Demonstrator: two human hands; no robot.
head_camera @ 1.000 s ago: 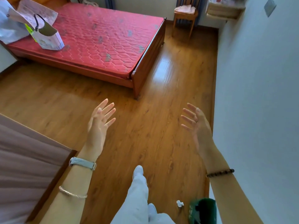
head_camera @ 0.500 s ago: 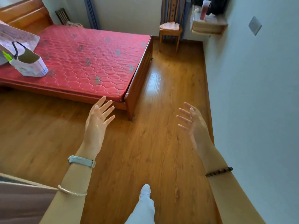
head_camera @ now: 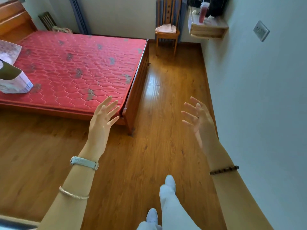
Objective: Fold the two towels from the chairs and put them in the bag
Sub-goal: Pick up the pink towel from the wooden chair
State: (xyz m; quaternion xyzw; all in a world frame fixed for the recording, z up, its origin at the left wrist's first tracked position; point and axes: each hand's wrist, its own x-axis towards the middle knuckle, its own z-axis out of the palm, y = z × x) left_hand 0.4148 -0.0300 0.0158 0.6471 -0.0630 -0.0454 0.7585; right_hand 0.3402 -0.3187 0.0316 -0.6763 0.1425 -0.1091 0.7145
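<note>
In the head view the task looks barely begun. The left hand point(head_camera: 103, 118) and right hand point(head_camera: 197, 120) are raised with fingers spread and hold nothing. One pink towel point(head_camera: 166, 28) lies on the chair point(head_camera: 167, 10) well ahead of both hands, not yet picked up. The bag point(head_camera: 13, 80) stands open on the bed point(head_camera: 79, 63), far to the left of the left hand. A second towel and chair are not in view. Compared with half a second earlier, the chair sits nearer, the bag has slid toward the left edge, and the hands stay spread.
</note>
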